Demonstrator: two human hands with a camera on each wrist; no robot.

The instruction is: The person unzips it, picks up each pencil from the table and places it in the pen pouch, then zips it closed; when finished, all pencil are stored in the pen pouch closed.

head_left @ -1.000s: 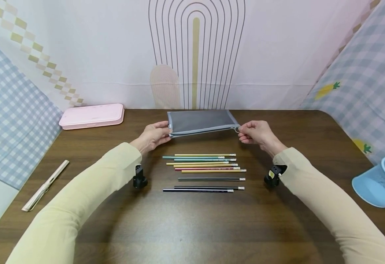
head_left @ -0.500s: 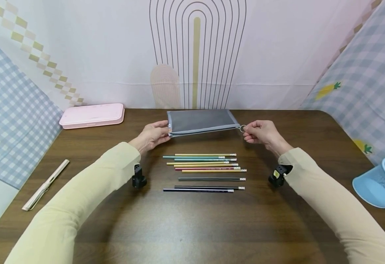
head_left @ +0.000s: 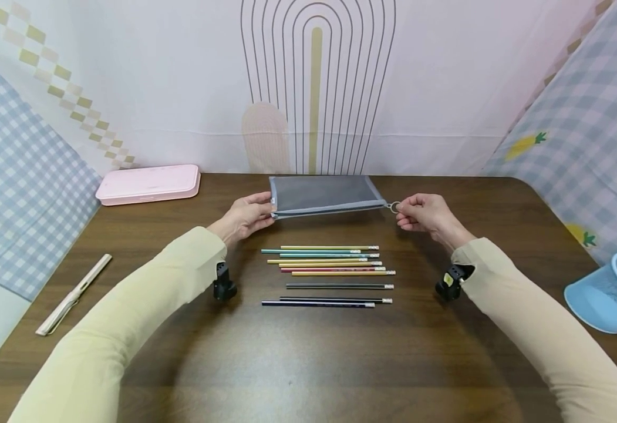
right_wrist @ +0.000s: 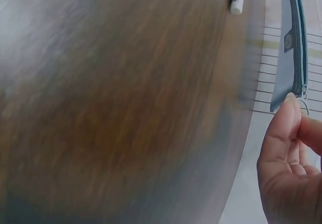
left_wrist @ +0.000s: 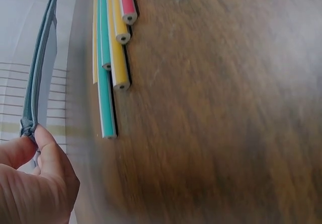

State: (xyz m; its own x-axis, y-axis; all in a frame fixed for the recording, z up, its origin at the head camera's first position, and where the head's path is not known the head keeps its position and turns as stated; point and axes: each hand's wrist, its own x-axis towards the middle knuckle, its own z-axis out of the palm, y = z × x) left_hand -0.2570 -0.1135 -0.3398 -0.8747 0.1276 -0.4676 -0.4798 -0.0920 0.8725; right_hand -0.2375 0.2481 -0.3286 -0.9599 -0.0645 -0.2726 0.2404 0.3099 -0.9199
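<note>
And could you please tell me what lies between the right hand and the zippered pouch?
In the head view, a zipper pull ring lies between the right hand and the zippered pouch.

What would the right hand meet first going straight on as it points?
Beyond the pull ring it pinches, the right hand would likely meet the gray zip pouch; exact depth is unclear.

A brown wood-grain desk with a pale sheen stands before a white cloth backdrop printed with line arches, blue checked fabric flanking both sides.
</note>
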